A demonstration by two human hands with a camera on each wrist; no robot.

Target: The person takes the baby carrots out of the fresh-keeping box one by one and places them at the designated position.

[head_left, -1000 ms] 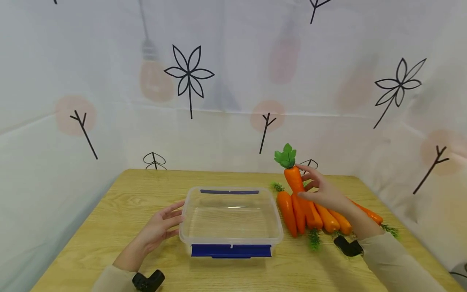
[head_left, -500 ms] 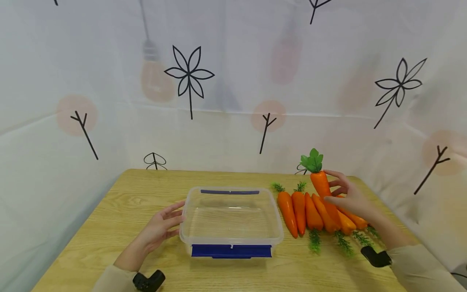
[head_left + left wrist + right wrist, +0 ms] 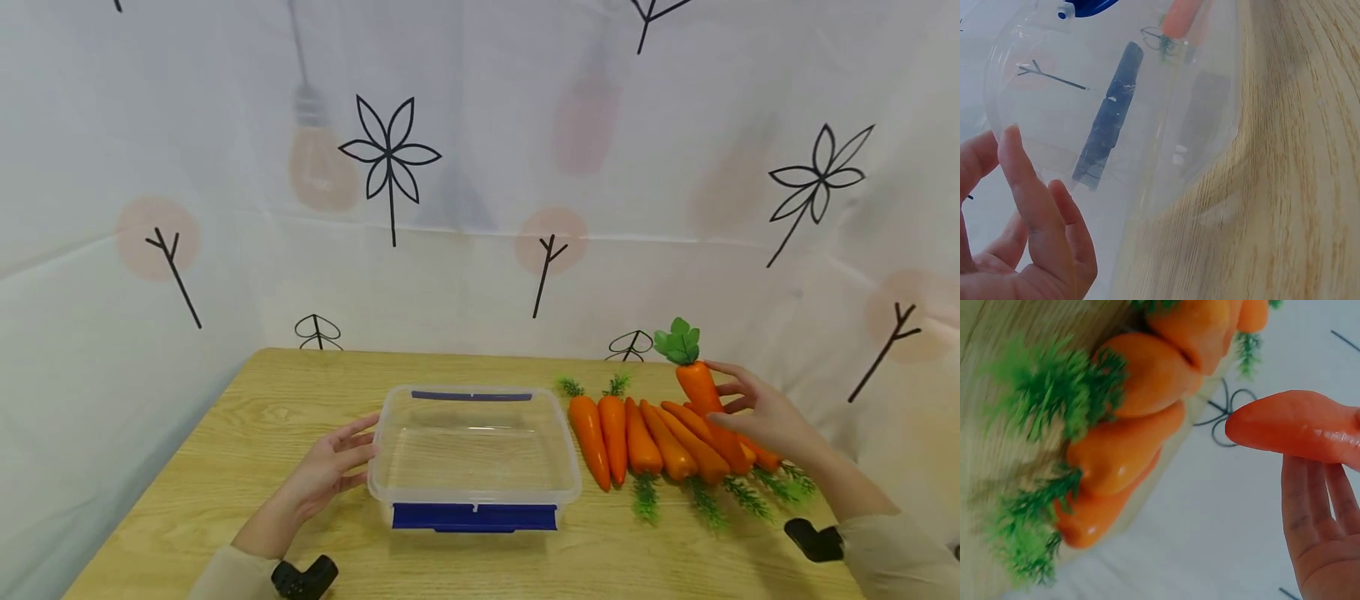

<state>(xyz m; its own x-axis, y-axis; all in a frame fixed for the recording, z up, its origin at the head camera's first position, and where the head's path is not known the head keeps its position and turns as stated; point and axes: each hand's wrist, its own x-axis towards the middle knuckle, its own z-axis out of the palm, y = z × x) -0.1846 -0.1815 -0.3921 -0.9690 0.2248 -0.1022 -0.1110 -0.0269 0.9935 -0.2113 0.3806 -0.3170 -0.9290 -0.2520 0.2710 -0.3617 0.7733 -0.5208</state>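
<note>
My right hand (image 3: 767, 417) pinches an orange carrot (image 3: 697, 387) with broad green leaves on top. It holds the carrot tilted over the right part of a row of carrots (image 3: 643, 442) with feathery green tops. In the right wrist view, the held carrot (image 3: 1297, 425) is apart from the others, its tip towards them. My left hand (image 3: 333, 467) rests against the left side of a clear plastic container (image 3: 480, 495) with blue clips. Up close in the left wrist view, relaxed fingertips (image 3: 1011, 140) touch the container's wall (image 3: 1172, 125). I see nothing inside the container.
A wooden table (image 3: 277, 392) bears everything. Behind it hangs a white cloth (image 3: 465, 292) printed with plants and bulbs. The carrot row begins close to the container's right side.
My right hand has moved to the right with the leafy carrot, from near the row's left part to its right part. The left hand and the container have stayed put.
</note>
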